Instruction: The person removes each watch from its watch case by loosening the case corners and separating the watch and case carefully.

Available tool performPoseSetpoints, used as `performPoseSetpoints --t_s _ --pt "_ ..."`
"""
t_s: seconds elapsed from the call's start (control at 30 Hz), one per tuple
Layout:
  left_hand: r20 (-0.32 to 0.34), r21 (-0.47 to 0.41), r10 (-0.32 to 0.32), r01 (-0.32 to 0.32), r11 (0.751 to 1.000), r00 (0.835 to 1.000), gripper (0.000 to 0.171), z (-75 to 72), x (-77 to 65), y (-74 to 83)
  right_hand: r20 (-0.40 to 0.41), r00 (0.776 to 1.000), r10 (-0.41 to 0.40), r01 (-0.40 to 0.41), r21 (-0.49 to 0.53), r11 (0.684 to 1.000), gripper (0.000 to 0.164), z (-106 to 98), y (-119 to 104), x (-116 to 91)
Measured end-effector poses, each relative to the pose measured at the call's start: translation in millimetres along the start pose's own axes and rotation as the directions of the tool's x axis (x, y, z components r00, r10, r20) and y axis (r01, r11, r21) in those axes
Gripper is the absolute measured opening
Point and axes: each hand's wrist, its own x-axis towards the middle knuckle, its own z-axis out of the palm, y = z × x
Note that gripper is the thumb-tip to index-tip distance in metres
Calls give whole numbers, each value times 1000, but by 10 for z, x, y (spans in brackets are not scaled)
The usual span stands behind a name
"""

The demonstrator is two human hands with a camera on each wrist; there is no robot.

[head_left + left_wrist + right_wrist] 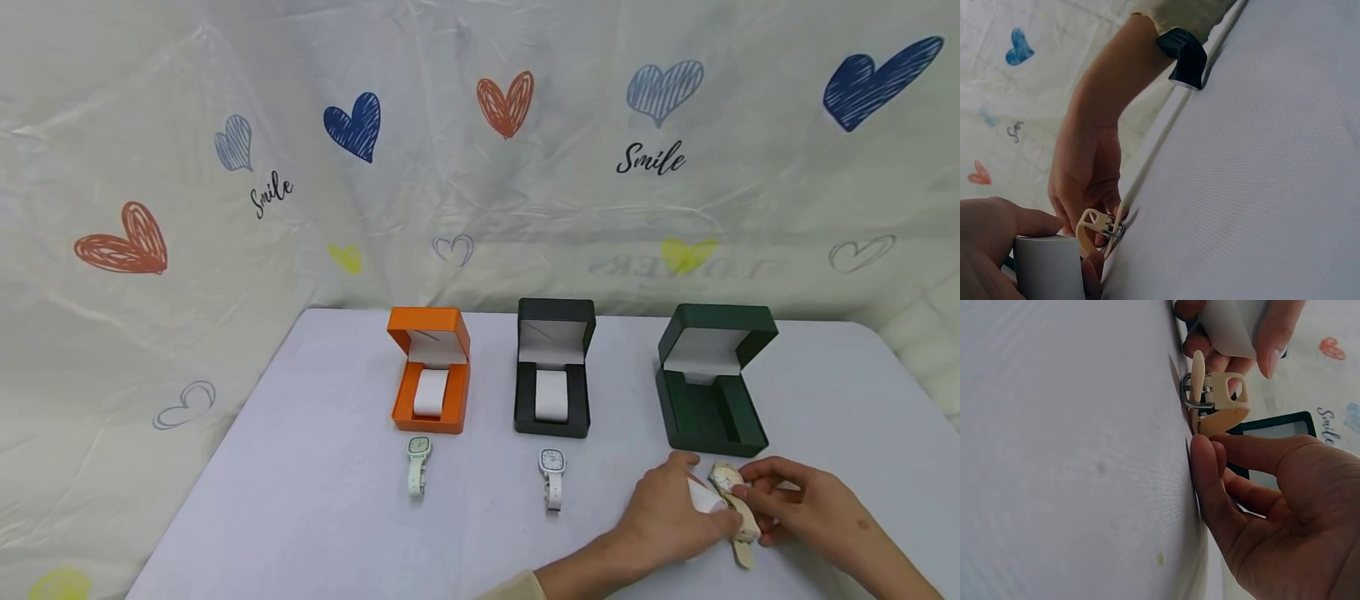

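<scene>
My left hand (663,512) grips a white watch cushion (703,497) between thumb and fingers, low over the front right of the table. Close beside it, my right hand (808,504) pinches a cream watch (742,553) by its face and strap. In the right wrist view the watch's strap (1225,415) forms a loop, fastened at a metal buckle, next to the cushion (1230,328). The left wrist view shows the cushion (1050,270) beside the looped strap (1086,236). Just behind both hands stands an open green watch box (690,417), its dark green inside showing.
An open orange box (405,408) and an open black box (525,408) stand further left, each with a white cushion inside. A pale green watch (417,467) lies before the orange box, a white watch (552,479) before the black one. A heart-printed curtain (427,183) hangs behind the table.
</scene>
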Motion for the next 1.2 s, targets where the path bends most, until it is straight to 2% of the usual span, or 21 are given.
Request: performPoseSetpoints --t_s 0.17,0.27,0.4,0.5,0.83,1.03,1.2 --pt "12 -64 1 -1 998 1000 38 -41 -6 -6 -1 1000 -8 8 -18 1000 52 -11 23 -9" --pt "11 -129 30 -28 991 1000 32 -66 -12 -10 -5 1000 -5 5 -26 1000 48 -10 33 -8" --pt "-16 -205 74 -76 976 997 30 -108 -17 -3 -22 1000 -16 15 -51 999 41 -13 32 -10" --pt "-44 -224 97 -105 969 994 30 -144 -9 11 -42 998 -36 33 -75 997 38 -30 23 -19" --pt "-75 -312 101 -120 943 992 29 -232 -2 31 -92 992 -82 70 -126 990 36 -79 -6 -60" --pt "-139 -380 89 -136 915 986 26 -241 7 69 -210 970 -125 89 -173 981 33 -85 -49 -90" --pt "-145 -398 89 -140 907 985 36 -237 14 107 -329 928 -175 115 -192 975 30 -59 -95 -116"
